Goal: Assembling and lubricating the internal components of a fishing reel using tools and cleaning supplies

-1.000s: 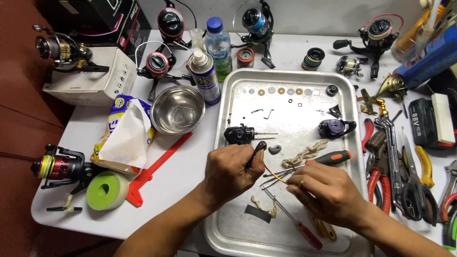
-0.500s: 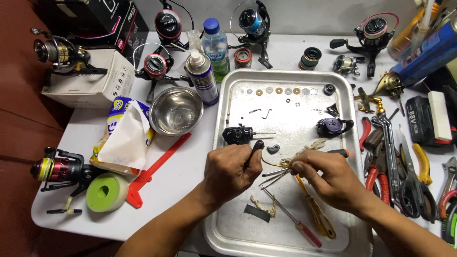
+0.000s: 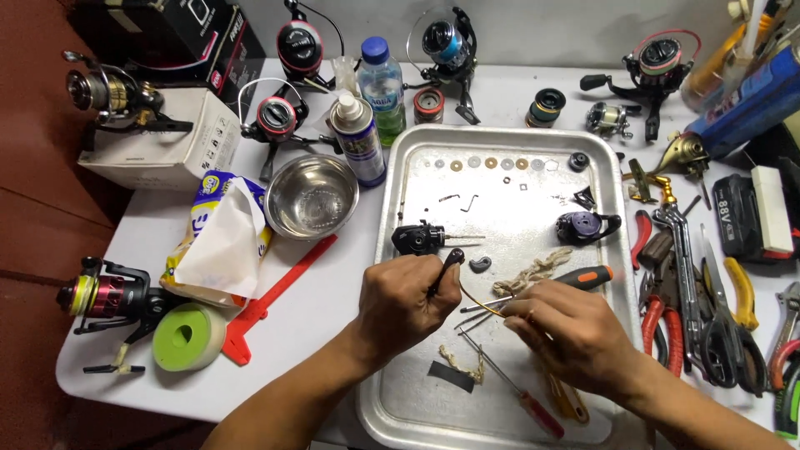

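**A:** Where does the black reel handle (image 3: 448, 265) sit against the fingers?

**B:** It rises out of the top of the left hand (image 3: 406, 302), over the metal tray (image 3: 400, 400). The fingers are curled shut around its lower part, and only the dark knob end pokes out above the thumb. A thin curved wire (image 3: 477, 298) runs from just beside that hand toward the right hand (image 3: 568, 333).

**A:** And the right hand?

**B:** Its fingers are bent down and pinched together at the wire's far end, next to some slim metal tools. Whether they truly grip the wire or only touch it cannot be told. The orange-and-black screwdriver (image 3: 583, 277) lies just above those knuckles, and a red-handled screwdriver (image 3: 510, 385) lies below them on the tray.

**A:** What packages are there, starting at the left?

**B:** Far left, a white box (image 3: 158, 137) bears a fishing reel, with a black carton (image 3: 167, 37) behind it. Below them lies a yellow-and-blue tissue pack (image 3: 218, 237) with white paper pulled up, and a green tape roll (image 3: 190, 336) near the table edge. Further right a steel bowl (image 3: 316, 196) sits beside a white spray can (image 3: 357, 140) with a dark label, and a clear bottle (image 3: 381, 87) with a blue cap and green label stands behind it. At the far right a blue can (image 3: 754, 104) lies tilted above a black battery pack (image 3: 746, 217).
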